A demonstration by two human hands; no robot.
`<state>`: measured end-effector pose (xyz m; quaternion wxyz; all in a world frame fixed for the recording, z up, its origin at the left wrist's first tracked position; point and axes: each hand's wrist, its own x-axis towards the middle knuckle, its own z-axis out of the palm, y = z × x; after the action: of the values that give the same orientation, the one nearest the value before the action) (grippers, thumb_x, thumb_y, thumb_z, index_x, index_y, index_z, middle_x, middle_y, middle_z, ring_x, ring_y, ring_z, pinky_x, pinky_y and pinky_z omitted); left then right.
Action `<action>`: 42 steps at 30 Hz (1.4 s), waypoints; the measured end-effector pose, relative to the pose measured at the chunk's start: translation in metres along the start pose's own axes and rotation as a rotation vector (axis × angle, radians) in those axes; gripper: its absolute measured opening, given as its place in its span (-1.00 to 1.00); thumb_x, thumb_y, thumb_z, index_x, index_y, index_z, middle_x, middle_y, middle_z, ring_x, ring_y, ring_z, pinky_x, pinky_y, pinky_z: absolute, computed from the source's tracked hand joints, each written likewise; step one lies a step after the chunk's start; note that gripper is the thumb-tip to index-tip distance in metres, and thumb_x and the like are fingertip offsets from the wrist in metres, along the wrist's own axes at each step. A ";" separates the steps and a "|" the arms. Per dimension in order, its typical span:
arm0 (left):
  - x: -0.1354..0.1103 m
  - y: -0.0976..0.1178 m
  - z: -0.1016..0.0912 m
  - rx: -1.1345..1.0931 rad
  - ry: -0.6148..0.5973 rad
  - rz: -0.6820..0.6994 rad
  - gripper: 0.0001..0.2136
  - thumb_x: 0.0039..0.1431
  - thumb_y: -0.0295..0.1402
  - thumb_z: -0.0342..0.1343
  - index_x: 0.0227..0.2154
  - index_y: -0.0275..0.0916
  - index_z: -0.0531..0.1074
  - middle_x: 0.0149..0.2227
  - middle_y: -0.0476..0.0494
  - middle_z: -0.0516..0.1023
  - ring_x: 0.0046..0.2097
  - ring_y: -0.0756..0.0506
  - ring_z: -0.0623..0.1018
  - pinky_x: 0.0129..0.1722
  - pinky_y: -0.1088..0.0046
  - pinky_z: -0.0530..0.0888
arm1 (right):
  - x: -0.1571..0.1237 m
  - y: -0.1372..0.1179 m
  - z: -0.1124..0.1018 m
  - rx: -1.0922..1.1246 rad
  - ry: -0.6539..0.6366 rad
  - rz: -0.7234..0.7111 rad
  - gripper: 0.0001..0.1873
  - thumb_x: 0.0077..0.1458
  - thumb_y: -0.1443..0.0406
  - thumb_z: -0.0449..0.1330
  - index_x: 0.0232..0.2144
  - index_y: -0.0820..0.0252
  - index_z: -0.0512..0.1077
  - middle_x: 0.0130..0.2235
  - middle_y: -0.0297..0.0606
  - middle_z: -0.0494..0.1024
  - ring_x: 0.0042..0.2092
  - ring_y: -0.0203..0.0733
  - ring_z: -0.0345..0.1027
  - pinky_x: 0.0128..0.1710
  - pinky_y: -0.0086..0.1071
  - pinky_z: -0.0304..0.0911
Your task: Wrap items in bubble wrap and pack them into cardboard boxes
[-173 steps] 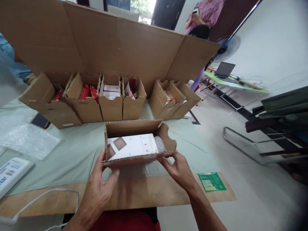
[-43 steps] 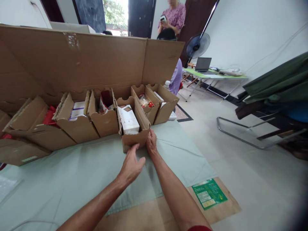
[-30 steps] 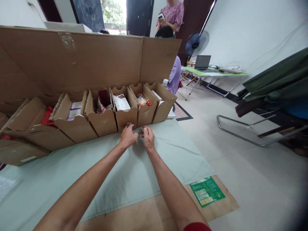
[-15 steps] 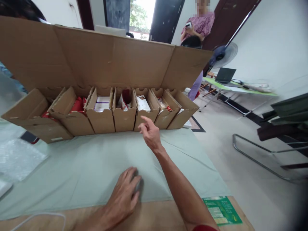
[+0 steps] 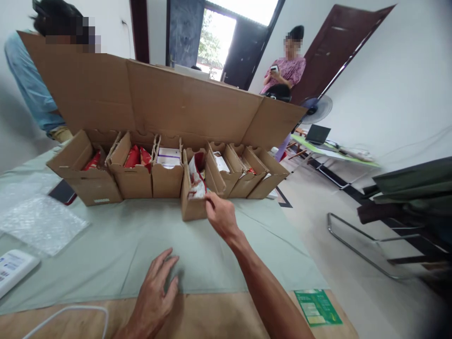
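A row of small open cardboard boxes stands along the foot of a tall cardboard flap. One small box, with a red and white packet inside, sticks out toward me from the row. My right hand grips its near right corner with closed fingers. My left hand lies flat and open on the pale green cloth near the table's front edge, holding nothing. The neighbouring box to the right holds a white carton.
Bubble wrap and a white device lie at the left, with a white cable along the front. A green card sits at the table's right corner. People stand beyond the flap; a fan, a folding table and chair frames stand at the right.
The box with the white carton was pushed into the row. My left hand drew back to the table front. My right hand has pulled the red-packet box out toward me.
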<state>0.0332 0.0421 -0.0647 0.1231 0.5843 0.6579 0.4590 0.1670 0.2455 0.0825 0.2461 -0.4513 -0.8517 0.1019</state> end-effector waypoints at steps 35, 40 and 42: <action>0.092 0.006 -0.008 -0.062 0.115 -0.211 -0.19 0.17 -0.34 0.08 0.43 -0.36 -0.13 0.46 -0.50 0.00 0.47 -0.34 0.07 0.41 -0.07 0.13 | -0.076 0.087 0.041 0.313 -0.012 0.412 -0.47 0.06 -0.02 0.11 -0.12 0.23 0.55 -0.18 -0.04 0.70 -0.25 0.04 0.59 -0.18 -0.12 0.44; 0.035 0.003 -0.031 0.178 -0.165 -0.104 -0.40 0.17 -0.42 0.08 0.30 -0.23 0.23 0.42 -0.41 0.17 0.43 -0.37 0.18 0.35 -0.14 0.25 | -0.106 0.066 0.034 0.241 -0.128 0.238 -0.58 0.20 0.00 0.09 -0.27 0.14 0.61 -0.27 -0.13 0.72 -0.29 -0.01 0.61 -0.30 -0.25 0.47; 0.011 0.002 -0.034 0.239 -0.259 -0.070 -0.43 0.11 -0.48 0.13 0.24 -0.19 0.33 0.41 -0.39 0.19 0.43 -0.40 0.17 0.32 -0.17 0.28 | -0.099 0.034 0.042 0.295 -0.198 0.044 -0.65 0.27 0.09 0.10 -0.21 0.14 0.61 -0.22 -0.15 0.72 -0.23 -0.05 0.62 -0.27 -0.30 0.47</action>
<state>0.0080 0.0358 -0.0403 0.1526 0.6258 0.7062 0.2939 0.2164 0.1861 0.0006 0.2224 -0.4166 -0.8375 0.2750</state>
